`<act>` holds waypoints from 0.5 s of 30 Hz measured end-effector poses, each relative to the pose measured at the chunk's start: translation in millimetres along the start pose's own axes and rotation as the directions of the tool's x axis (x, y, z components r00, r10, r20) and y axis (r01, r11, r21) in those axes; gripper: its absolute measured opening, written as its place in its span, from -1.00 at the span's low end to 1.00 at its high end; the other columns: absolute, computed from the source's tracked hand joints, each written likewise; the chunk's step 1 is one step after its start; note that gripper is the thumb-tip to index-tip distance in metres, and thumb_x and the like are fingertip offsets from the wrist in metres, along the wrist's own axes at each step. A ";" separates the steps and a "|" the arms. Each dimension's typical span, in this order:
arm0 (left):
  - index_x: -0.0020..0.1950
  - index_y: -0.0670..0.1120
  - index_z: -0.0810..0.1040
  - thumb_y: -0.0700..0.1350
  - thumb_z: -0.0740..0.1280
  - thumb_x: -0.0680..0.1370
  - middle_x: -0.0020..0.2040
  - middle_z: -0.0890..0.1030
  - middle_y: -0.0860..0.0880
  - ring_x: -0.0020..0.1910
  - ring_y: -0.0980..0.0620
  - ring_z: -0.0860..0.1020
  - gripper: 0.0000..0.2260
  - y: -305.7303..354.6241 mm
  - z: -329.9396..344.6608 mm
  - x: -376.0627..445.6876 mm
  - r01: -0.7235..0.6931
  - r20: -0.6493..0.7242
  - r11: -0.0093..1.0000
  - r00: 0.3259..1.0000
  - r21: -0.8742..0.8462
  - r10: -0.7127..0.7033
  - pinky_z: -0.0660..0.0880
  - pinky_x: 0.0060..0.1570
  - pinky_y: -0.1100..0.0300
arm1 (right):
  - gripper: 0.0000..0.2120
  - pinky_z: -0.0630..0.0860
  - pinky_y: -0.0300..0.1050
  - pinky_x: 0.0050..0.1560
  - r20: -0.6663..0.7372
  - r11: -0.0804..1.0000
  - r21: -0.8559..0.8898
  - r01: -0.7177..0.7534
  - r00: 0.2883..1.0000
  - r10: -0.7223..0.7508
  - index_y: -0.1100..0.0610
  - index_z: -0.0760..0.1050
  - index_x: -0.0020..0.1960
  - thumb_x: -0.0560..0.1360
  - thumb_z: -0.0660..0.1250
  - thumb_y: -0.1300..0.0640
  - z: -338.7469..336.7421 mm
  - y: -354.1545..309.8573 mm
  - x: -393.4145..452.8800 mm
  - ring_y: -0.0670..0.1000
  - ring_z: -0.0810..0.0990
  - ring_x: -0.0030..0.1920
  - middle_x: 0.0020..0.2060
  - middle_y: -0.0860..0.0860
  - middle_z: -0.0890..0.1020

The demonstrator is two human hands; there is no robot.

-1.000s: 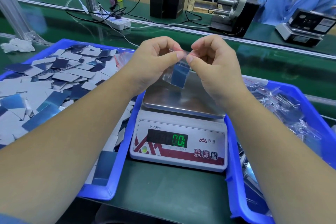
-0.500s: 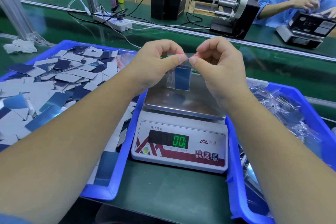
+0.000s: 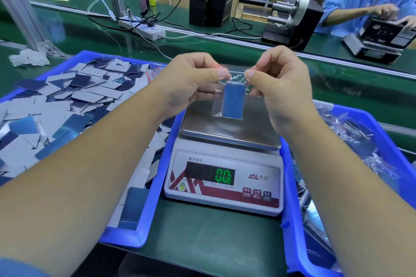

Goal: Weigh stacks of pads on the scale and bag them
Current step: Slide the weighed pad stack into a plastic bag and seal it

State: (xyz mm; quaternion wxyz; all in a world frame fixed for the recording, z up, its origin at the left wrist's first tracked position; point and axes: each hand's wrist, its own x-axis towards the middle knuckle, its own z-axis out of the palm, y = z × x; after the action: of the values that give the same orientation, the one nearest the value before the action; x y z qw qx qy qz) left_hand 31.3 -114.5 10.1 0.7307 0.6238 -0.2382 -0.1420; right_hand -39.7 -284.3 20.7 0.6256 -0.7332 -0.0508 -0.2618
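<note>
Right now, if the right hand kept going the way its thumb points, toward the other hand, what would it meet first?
The left hand. The right hand pinches one end of the clear bag's top edge and the left hand pinches the other, thumbs facing across a short gap, with only bag film between them. Depth looks matched, though one view cannot confirm it.

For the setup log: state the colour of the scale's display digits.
Green digits on a dark display of the scale, clearest in the head view.

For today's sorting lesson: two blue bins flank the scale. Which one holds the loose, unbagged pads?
The blue bin on the left, under the left forearm, holds loose grey and blue pads. The right bin holds clear plastic bags.
</note>
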 end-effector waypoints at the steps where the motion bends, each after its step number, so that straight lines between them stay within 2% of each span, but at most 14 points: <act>1: -0.24 -0.08 0.59 -0.22 0.50 0.46 -0.23 0.70 -0.02 -0.28 0.06 0.66 -0.87 -2.8 -0.3 1.3 -0.011 -0.038 0.996 0.999 0.093 0.015 0.61 -0.26 0.19 | -0.80 0.49 -0.18 -0.39 -0.006 0.998 -0.049 -0.037 0.999 0.037 0.03 0.45 -0.22 0.36 0.39 0.29 -0.4 2.5 0.8 0.05 0.54 -0.31 -0.34 0.07 0.52; 3: -0.21 -0.05 0.66 -0.17 0.51 0.49 -0.30 0.69 0.06 -0.30 0.16 0.63 -0.90 -9.6 -0.5 4.5 -0.050 -0.098 0.925 0.991 0.376 0.093 0.58 -0.26 0.26 | -0.78 0.51 -0.14 -0.39 -0.036 0.974 -0.193 -0.115 0.993 0.110 0.01 0.47 -0.22 0.39 0.37 0.32 -0.8 10.4 2.2 0.00 0.56 -0.33 -0.39 -0.02 0.54; 6: -0.18 0.11 0.66 0.04 0.51 0.47 -0.27 0.64 0.22 -0.25 0.32 0.58 -0.92 -16.6 -0.9 7.5 -0.060 -0.083 0.665 0.980 0.744 0.182 0.45 -0.23 0.46 | -0.82 0.45 -0.16 -0.25 -0.043 0.856 -0.496 -0.147 0.989 0.145 -0.04 0.52 -0.16 0.43 0.35 0.25 -3.3 20.9 3.7 -0.06 0.52 -0.29 -0.32 -0.12 0.59; 8: -0.12 0.13 0.67 0.09 0.46 0.50 -0.24 0.58 0.30 -0.21 0.40 0.53 -0.93 -15.6 -3.1 6.9 -0.059 -0.081 0.587 0.975 0.807 0.209 0.35 -0.25 0.55 | -0.87 0.36 -0.20 -0.20 -0.025 0.749 -0.648 -0.140 0.986 0.163 -0.07 0.54 -0.08 0.45 0.35 0.16 -4.8 23.0 3.0 -0.05 0.51 -0.18 -0.17 -0.14 0.59; 10: -0.10 0.07 0.69 0.05 0.41 0.55 -0.36 0.55 0.30 -0.29 0.43 0.48 -0.89 -13.6 -7.3 6.5 -0.070 -0.090 0.592 0.968 0.803 0.236 0.30 -0.33 0.56 | -0.87 0.32 -0.19 -0.13 -0.028 0.697 -0.704 -0.140 0.985 0.170 -0.10 0.53 -0.04 0.47 0.34 0.12 -5.7 23.1 2.9 -0.02 0.49 -0.08 -0.02 -0.07 0.59; 15: -0.15 0.02 0.64 -0.03 0.34 0.59 -0.53 0.44 0.26 -0.46 0.30 0.41 -0.85 -7.9 -11.8 5.2 -0.055 -0.129 0.657 0.965 0.752 0.228 0.28 -0.44 0.50 | -0.89 0.30 -0.20 -0.12 -0.017 0.703 -0.699 -0.128 0.987 0.162 -0.10 0.52 -0.08 0.48 0.32 0.11 -2.4 19.5 2.5 -0.03 0.48 -0.05 0.03 -0.03 0.60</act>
State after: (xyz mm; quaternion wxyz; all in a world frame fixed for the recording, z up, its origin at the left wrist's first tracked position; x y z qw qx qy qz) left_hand 42.6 -108.6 2.0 0.4431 0.8576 -0.2440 0.0923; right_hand -30.5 -291.3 4.6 0.3202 -0.9222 0.0950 -0.1947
